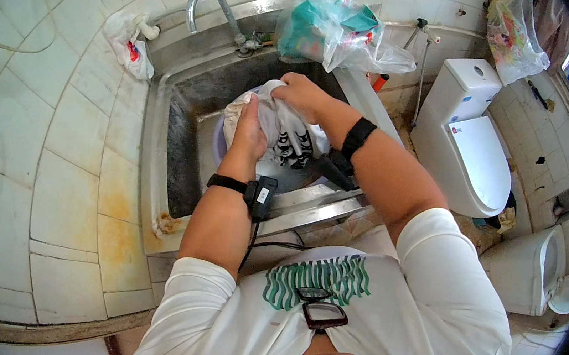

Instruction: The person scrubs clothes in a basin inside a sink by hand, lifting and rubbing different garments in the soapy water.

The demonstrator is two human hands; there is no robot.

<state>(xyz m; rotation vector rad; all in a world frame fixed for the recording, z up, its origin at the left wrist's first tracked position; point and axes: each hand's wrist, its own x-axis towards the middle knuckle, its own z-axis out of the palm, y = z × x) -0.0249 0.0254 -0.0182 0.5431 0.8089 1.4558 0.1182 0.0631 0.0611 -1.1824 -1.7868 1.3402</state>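
A wet-looking white garment with a black print (290,142) is bunched up between my two hands over a pale purple basin (218,144). The basin stands inside the metal sink (149,152), with whitish water showing in its near part. My left hand (252,131) grips the garment on its left side, thumb pointing up. At the far side, my right hand (304,98) is closed on a gathered fold of the same cloth. The garment's lower part hangs into the basin, and its exact kind is hidden by the bunching.
A curved faucet (213,6) rises behind the sink. Clear and green plastic bags (339,34) lie on the sink's back right corner; a white bag (129,46) hangs at the left wall. To the right stand a toilet (472,145) and a white bin (524,270).
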